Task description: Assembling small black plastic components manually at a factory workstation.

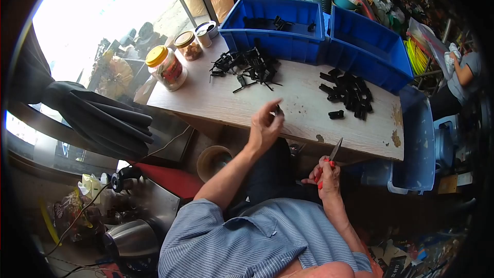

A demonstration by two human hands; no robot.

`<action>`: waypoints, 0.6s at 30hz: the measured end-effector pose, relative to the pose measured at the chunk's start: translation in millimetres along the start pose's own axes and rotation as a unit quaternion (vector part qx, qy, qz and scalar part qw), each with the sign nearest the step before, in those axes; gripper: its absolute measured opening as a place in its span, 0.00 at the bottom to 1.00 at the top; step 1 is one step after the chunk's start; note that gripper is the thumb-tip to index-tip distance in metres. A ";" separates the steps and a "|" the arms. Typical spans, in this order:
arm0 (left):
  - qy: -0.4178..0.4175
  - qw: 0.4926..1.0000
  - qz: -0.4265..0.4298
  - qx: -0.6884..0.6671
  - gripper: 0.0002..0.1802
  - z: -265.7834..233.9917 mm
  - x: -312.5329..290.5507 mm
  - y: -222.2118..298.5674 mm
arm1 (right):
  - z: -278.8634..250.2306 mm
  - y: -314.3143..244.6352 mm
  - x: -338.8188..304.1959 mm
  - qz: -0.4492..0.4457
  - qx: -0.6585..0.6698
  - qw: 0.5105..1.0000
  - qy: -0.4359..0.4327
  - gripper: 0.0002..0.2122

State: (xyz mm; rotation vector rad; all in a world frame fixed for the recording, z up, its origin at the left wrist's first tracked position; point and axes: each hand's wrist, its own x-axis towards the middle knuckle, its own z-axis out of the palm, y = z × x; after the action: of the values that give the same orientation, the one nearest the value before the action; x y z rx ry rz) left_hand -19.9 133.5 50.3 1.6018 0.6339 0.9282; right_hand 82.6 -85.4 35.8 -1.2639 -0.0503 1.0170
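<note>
My left hand [265, 126] is raised over the front edge of the table, its fingers pinched on a small black plastic part [278, 109]. Red-handled scissors [335, 149] are gripped in my right hand [329, 177], low in front of the table edge, blades pointing up and away. Beyond my left hand lies a tangled heap of black plastic parts with thin prongs [249, 64]. On the right of the table is a pile of short, chunky black pieces [350, 92], with one piece [336, 115] lying apart at its near side.
Two blue bins [272, 38] [370, 56] stand along the table's [298, 90] far side; the left one holds some black parts. A yellow-lidded jar [167, 69], another jar [188, 46] and cups line the left. A bucket [213, 162] sits below. Another person [463, 72] is at far right.
</note>
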 end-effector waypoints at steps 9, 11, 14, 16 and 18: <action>-0.092 0.931 -0.138 -0.325 0.08 85.5 -90.5 -0.1 | -1.2 8.8 6.5 -0.162 -0.020 0.987 -0.007 0.09; -0.095 0.931 -0.119 -0.332 0.09 90.2 -96.8 -6.2 | -3.9 7.6 3.6 -0.148 -0.016 0.989 -0.022 0.10; -0.069 0.938 -0.093 -0.327 0.12 91.7 -98.5 -8.2 | -7.2 15.1 8.3 -0.130 -0.001 0.991 0.000 0.11; -0.043 0.934 -0.105 -0.340 0.19 94.2 -101.0 -7.7 | -5.6 16.8 7.4 -0.129 0.005 0.992 0.000 0.11; -0.050 0.942 -0.102 -0.315 0.21 93.4 -101.9 -12.3 | -11.2 23.7 11.4 -0.124 0.002 0.992 0.003 0.14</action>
State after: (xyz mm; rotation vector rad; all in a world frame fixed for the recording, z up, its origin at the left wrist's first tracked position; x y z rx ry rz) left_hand 3.4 3.3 8.3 0.9815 0.3674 0.7850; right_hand 81.2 -87.6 7.3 -1.2221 -0.1965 0.7977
